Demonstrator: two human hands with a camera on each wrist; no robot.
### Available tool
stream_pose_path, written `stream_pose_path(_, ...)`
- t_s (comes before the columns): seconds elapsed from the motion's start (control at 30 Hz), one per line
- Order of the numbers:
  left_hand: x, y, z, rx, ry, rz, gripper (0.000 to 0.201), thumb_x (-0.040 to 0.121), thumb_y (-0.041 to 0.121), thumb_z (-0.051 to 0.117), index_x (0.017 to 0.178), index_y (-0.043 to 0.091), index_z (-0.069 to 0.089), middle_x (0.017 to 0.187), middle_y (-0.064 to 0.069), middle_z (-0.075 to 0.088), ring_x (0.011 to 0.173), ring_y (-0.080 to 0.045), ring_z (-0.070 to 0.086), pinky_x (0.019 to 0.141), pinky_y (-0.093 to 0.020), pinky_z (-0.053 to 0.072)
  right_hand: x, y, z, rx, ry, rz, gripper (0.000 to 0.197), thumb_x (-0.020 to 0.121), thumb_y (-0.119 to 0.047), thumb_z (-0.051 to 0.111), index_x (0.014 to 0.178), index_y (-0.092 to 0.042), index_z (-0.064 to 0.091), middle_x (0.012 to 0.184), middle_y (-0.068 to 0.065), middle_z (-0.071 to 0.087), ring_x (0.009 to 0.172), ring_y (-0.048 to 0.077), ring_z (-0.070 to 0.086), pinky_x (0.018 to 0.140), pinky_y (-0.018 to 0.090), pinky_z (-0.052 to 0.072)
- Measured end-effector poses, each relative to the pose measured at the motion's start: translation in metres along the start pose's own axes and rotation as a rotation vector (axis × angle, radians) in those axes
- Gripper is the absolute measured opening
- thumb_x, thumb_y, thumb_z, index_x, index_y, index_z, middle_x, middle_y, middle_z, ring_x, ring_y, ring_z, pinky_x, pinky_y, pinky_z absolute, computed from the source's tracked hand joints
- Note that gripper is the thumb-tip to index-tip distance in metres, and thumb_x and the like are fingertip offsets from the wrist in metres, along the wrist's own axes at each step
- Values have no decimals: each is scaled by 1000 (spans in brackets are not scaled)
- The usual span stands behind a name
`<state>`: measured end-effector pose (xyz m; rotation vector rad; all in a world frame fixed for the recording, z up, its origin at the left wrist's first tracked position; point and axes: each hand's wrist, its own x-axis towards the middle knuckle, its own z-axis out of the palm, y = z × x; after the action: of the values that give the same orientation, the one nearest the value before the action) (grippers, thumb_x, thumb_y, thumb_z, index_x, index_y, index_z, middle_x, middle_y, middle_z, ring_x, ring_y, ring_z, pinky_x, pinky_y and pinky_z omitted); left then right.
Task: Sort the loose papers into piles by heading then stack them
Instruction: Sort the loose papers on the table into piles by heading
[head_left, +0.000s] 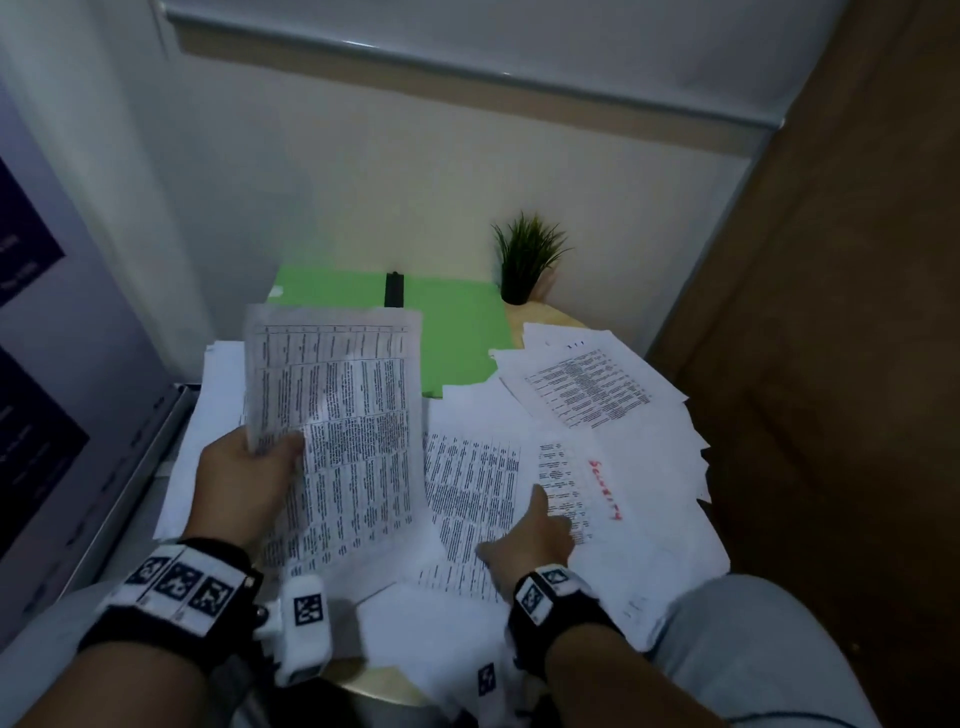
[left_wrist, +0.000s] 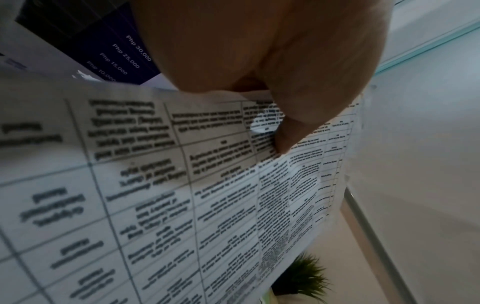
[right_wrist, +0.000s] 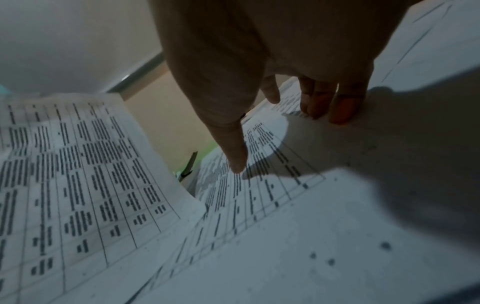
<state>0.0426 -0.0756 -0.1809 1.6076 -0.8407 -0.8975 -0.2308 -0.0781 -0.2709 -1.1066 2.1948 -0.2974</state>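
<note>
- A dim corner, pale walls behind: a small round wooden tabletop (head_left: 550, 316) lies almost buried in loose papers (head_left: 483, 415), none yet in clear piles.
- Nearest, the right hand (head_left: 530, 535) rests with fingers spread flat on the printed sheets just right of the raised sheet (head_left: 337, 410). Pressing while sliding could drag the overlapped layers under it and mix the headings.
- The left hand (head_left: 244, 480) has its grip pinched on the raised sheet's left edge, thumb on the printed face, the page lifted clear of the tabletop. Held by one edge it bows; judged from that, it could fold or slip out.
- Right of the raised sheet lies a page marked in red handwriting (head_left: 605, 488), partly under others. Its heading could be missed.
- Beyond that, a fanned heap (head_left: 597, 389) overhangs the tabletop's right rim; a nudge may spill it to the floor.
- Behind the raised sheet, the green folder (head_left: 457, 343) leaves little free room for separate piles.
- Farthest, right of the folder, a potted plant (head_left: 527, 265) stands upright; a sweeping sheet could tip it.
- Low light and small print make misreading headings a likely error.
</note>
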Motion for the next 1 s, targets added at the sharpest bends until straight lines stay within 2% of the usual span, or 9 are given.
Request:
stream_pose_path(0.13,-4,3,-2,6,-2,5,20,98,19,65,117,15,69,92,-2,71,82,-19,66,62,-24,45,6,1,7,86,21,-3,107,84,-4,72,160,-41,6,147,16,45,119,31,58,92,43,58)
stream_pose_path(0.23,-9,5,-3,-64,-29,11,26,100,20,62,126,17,65,96,0,70,82,-13,63,61,-24,43,3,5,-2,296,47,-17,89,91,1,65,162,-28,21,140,14,58,103,27,65,83,32,57)
stream_pose_path(0.37,-9,2,1,-218,-85,-33,33,97,15,65,130,17,63,103,1,73,88,-15,69,71,-24,51,0,8,-47,427,173,-133,36,97,-4,62,133,-1,63,123,10,67,119,28,64,89,21,41)
stream_pose_path(0.5,-9,-5,19,-254,-228,-146,24,95,16,68,119,15,71,107,-5,78,98,-27,75,94,-47,56,-6,10,-103,625,161,-250,19,101,-2,57,104,-9,74,103,-1,76,88,17,70,66,14,50)
stream_pose_path(0.67,-22,-7,53,-248,-334,-175,21,97,17,67,117,14,69,108,1,78,102,-18,74,97,-36,52,-39,9,-119,804,-209,-304,24,101,0,56,109,-10,76,105,12,79,94,32,76,85,50,62)
stream_pose_path(0.73,-25,-12,62,-263,-382,-195,24,96,14,67,121,16,68,113,-1,76,104,-20,72,96,-34,50,-53,4,-116,797,-375,-345,18,98,-2,61,107,-5,77,100,19,78,86,35,76,74,46,64)
stream_pose_path(0.83,-26,-19,67,-202,-324,-165,23,94,9,70,115,17,66,103,-7,73,87,-24,67,70,-23,54,-50,-6,-111,671,-488,-383,16,99,-10,64,107,-8,78,97,10,80,84,25,77,68,31,60)
stream_pose_path(0.93,-21,-24,62,-95,-255,-96,32,92,7,71,123,12,63,109,-4,75,90,-16,74,78,-27,60,0,-4,-113,547,-196,-349,18,101,-22,64,110,-10,74,100,5,75,76,10,70,72,25,58)
stream_pose_path(1.0,-18,-26,56,-14,-245,-88,37,89,10,76,124,11,65,109,-5,77,95,-21,74,87,-38,59,47,9,-126,319,56,-248,38,94,-34,73,125,-13,68,121,5,70,96,15,68,92,34,57)
